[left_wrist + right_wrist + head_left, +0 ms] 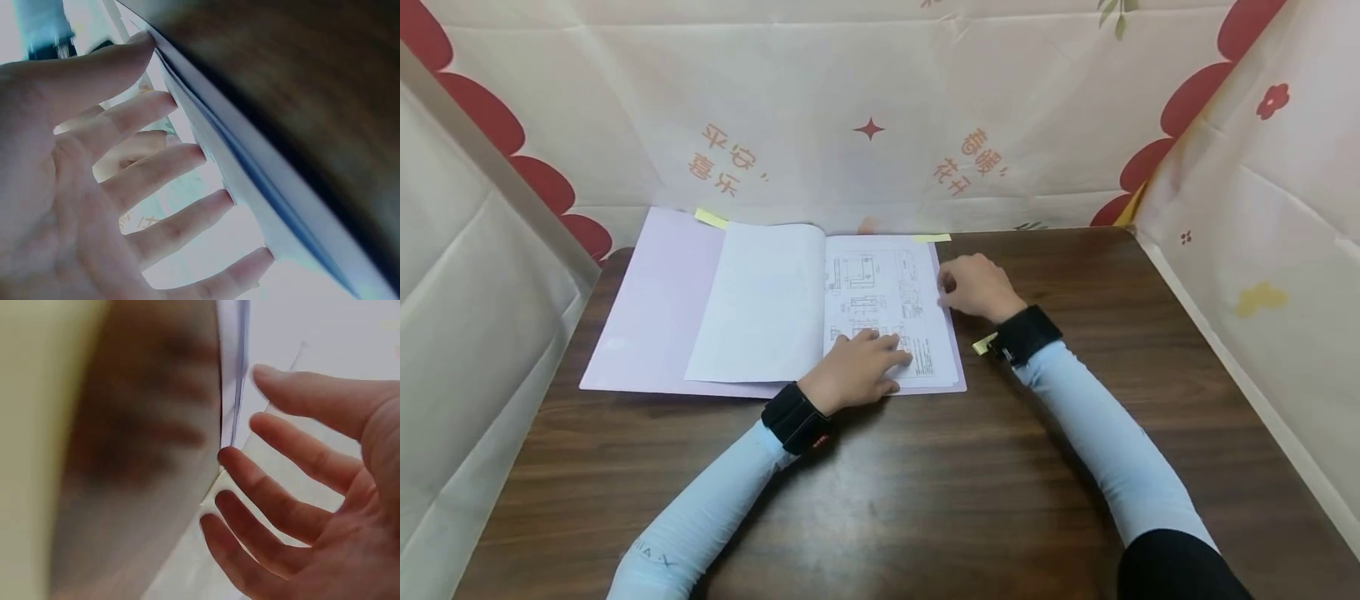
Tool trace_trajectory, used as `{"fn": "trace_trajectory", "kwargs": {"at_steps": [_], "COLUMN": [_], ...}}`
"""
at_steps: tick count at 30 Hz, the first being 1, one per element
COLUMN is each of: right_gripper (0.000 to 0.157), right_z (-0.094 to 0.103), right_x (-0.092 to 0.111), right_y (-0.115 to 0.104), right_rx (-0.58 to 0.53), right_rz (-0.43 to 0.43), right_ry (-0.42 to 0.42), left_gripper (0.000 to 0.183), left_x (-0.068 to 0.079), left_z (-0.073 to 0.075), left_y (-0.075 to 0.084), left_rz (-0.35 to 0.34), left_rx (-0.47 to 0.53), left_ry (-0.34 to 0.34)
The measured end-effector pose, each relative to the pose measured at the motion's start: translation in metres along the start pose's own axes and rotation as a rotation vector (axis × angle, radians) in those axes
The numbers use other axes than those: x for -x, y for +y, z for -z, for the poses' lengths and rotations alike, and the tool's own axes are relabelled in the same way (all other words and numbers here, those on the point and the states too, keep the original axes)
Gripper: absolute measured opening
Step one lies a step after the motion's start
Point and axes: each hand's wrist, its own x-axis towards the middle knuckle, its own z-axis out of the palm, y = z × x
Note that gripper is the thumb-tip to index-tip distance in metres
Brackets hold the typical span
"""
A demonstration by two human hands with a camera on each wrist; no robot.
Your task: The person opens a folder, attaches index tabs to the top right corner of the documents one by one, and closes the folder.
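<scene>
A lavender folder [655, 308] lies spread on the table with white sheets inside. Its left sheet [760, 308] is blank; the right-hand page [887, 283] carries printed technical drawings. My left hand [856, 371] rests on the lower part of that page, fingers spread; in the left wrist view its fingertips [219, 197] touch the paper and the thumb is by the lower edge. At the folder's right edge is my right hand [977, 287]. In the right wrist view its fingers [275, 494] are loosely bent, with a gap between thumb and index and no paper pinched.
Yellow sticky tabs [711, 218] stick out at the folder's top; another tab [932, 238] is at the top right. A yellow slip [984, 343] shows beside the right wristband [1026, 335]. Patterned cloth [820, 100] surrounds the brown wooden table [880, 500] at back and sides.
</scene>
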Motion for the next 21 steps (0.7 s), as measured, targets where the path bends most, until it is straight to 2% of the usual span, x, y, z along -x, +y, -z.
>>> {"fn": "trace_trajectory", "kwargs": {"at_steps": [3,6,9,13,21], "right_gripper": [0.045,0.070,0.086,0.089,0.081], "right_z": [-0.007,-0.011,-0.013,-0.015,-0.022], "right_x": [0.022,0.039,0.051,0.058,0.063], "right_y": [-0.010,-0.017,-0.021,-0.020,-0.015], "right_rx": [0.055,0.063,0.078,0.087,0.048], "right_rz": [0.074,0.126,0.159,0.176,0.164], "right_ry": [-0.012,-0.069,-0.139,-0.173,-0.135], "left_gripper": [0.050,0.050,0.050,0.050,0.050], "left_x": [0.000,0.000,-0.001,-0.002,-0.003], "left_z": [0.000,-0.001,-0.002,-0.002,-0.002], "left_y": [-0.001,-0.002,-0.002,-0.002,0.000], "left_rz": [0.004,0.017,0.029,0.037,0.031], "left_rx": [-0.003,-0.017,-0.024,-0.021,0.009], "left_ry": [0.008,0.009,0.010,0.008,-0.011]}}
